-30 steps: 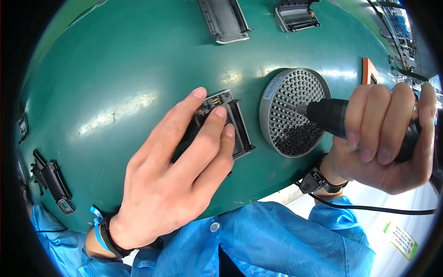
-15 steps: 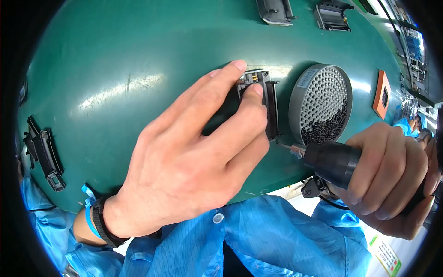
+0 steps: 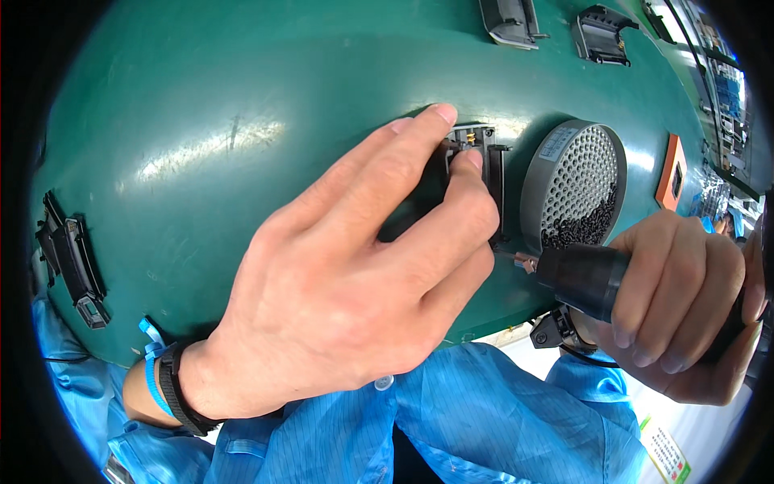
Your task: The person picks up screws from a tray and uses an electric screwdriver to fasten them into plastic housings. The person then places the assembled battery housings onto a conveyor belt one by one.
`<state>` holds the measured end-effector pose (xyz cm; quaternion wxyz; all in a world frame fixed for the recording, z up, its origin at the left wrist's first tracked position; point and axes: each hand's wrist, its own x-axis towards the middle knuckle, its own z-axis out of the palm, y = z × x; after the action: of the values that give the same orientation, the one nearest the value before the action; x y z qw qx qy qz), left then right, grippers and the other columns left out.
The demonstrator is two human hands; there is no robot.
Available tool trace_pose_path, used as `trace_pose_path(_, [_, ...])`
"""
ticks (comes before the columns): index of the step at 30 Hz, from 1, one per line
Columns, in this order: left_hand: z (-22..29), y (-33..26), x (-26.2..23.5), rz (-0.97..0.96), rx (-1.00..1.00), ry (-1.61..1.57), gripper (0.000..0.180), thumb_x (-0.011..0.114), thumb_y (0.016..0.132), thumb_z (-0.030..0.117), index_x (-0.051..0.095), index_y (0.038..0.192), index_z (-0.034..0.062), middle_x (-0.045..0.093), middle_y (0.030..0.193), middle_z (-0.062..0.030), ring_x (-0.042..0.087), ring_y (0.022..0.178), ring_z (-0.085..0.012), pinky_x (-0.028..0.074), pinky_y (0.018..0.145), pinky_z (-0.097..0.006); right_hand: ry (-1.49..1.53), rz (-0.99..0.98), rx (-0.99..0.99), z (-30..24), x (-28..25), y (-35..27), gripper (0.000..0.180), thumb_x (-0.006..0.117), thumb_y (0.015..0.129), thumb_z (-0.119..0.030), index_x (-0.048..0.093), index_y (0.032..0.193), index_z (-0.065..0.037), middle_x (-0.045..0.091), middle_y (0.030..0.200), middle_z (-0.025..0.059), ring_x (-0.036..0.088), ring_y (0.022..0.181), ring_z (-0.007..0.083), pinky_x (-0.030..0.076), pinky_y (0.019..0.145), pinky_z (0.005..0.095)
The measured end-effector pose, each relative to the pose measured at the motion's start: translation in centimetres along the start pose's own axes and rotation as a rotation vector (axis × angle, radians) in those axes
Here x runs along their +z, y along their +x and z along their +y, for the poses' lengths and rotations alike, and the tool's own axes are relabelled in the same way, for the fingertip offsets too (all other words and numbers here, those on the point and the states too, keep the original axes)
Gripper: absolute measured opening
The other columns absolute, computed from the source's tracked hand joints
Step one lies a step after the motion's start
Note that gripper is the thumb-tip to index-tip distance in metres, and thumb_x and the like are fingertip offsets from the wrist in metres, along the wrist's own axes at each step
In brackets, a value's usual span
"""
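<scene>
My left hand [image 3: 363,242] is closed around a dark grey plastic housing [image 3: 497,189] on the green table, with its thumb and fingers at the housing's sides and upper end. Small brass-coloured contacts show near that upper end; my hand covers much of the rest. In my right hand [image 3: 681,294] I grip a black electric screwdriver [image 3: 584,278], held nearly level. Its thin bit points left and meets the housing's lower right corner; whether a screw sits there is too small to tell. Just beyond the screwdriver stands a round grey perforated tray [image 3: 536,189] with many small black screws [image 3: 582,226].
Two similar grey housings [image 3: 509,22] [image 3: 602,36] lie at the far edge. More black plastic parts [image 3: 72,262] rest at the left. An orange frame-like piece [image 3: 671,172] lies right of the tray. The green table [image 3: 242,73] ends near my blue smock.
In the picture, the housing, both tray and far parts have shifted slightly right, and my left hand with them. The screwdriver's bit stays at the housing's lower corner. Both grips are the same.
</scene>
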<state>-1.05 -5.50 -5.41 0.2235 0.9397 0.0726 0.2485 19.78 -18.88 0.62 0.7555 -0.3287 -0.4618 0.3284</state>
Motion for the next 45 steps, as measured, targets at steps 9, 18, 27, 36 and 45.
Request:
trace_pose_path(9, [0.2, -0.1, 0.3, 0.034, -0.024, -0.004, 0.047, 0.081, 0.056, 0.015, 0.076, 0.099, -0.0025, 0.07, 0.118, -0.0144, 0.068, 0.119, -0.0412, 0.065, 0.087, -0.044, -0.001, 0.021, 0.001, -0.1, 0.3, -0.3, 0.036, 0.073, 0.087, -0.018, 0.046, 0.105, -0.003, 0.056, 0.054, 0.0009, 0.05, 0.035, 0.0071, 0.049, 0.034, 0.0197])
trace_pose_path(18, [0.7, 0.2, 0.2, 0.043, -0.16, -0.097, 0.047, 0.082, 0.055, 0.015, 0.076, 0.099, -0.0024, 0.069, 0.121, -0.0142, 0.068, 0.12, -0.0415, 0.065, 0.087, -0.045, -0.018, 0.036, -0.01, -1.0, 1.3, -0.9, 0.037, 0.072, 0.088, -0.019, 0.044, 0.106, -0.004, 0.056, 0.056, 0.0012, 0.051, 0.037, 0.0074, 0.048, 0.035, 0.0202])
trace_pose_path(27, [0.3, 0.5, -0.4, -0.002, -0.028, -0.013, 0.049, 0.083, 0.059, 0.012, 0.076, 0.104, -0.0031, 0.068, 0.124, -0.0153, 0.065, 0.124, -0.0424, 0.063, 0.091, -0.046, 0.041, -0.103, -0.026, 0.2, 0.7, 0.5, 0.035, 0.063, 0.099, -0.025, 0.04, 0.114, -0.003, 0.055, 0.064, 0.002, 0.054, 0.049, 0.0114, 0.051, 0.046, 0.0245])
trace_pose_path(36, [1.3, 1.3, -1.7, -0.192, -0.03, 0.137, 0.054, 0.085, 0.059, 0.014, 0.076, 0.11, 0.0014, 0.067, 0.129, -0.0128, 0.063, 0.126, -0.0413, 0.058, 0.096, -0.048, -0.036, -0.241, 0.036, -2.4, -4.4, 3.0, 0.03, 0.039, 0.109, -0.027, 0.044, 0.128, -0.004, 0.055, 0.076, 0.0036, 0.055, 0.062, 0.0152, 0.049, 0.058, 0.0329])
trace_pose_path(45, [1.0, 1.3, -0.9, -0.139, -0.025, 0.097, 0.052, 0.085, 0.059, 0.014, 0.076, 0.109, -0.0003, 0.067, 0.126, -0.0155, 0.064, 0.122, -0.0452, 0.062, 0.093, -0.049, -0.108, -0.116, 0.034, -0.6, -2.2, 2.3, 0.025, 0.043, 0.106, -0.024, 0.043, 0.122, -0.004, 0.055, 0.072, 0.0026, 0.054, 0.057, 0.0138, 0.048, 0.055, 0.031])
